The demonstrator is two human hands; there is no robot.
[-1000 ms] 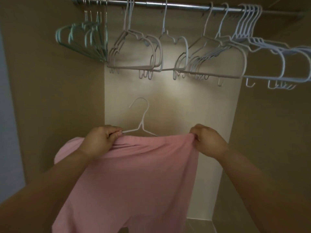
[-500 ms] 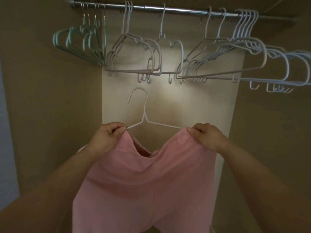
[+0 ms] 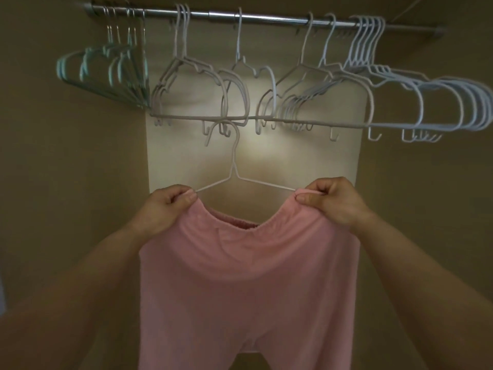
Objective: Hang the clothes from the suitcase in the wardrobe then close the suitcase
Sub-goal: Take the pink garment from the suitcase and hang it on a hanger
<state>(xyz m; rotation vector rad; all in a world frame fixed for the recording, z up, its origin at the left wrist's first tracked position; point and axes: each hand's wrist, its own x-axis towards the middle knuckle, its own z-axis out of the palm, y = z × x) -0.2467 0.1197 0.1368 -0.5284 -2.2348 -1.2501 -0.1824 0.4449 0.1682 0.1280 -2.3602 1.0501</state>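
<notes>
Beige wardrobe (image 3: 61, 182), metal rod (image 3: 266, 18) overhead

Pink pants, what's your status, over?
Left grip, right grip pinch pink pants onto white hanger. Hanger not yet on rail. Empty hangers crowd above.

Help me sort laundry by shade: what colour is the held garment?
The garment is plain pink, best seen in the head view.

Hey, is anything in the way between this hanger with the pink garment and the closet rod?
Yes. Empty white hangers on the rod hang above the held hanger with the pink garment; their bottom bars cross its hook in this view. A bare stretch of rod shows right of the lone middle hanger.
</notes>
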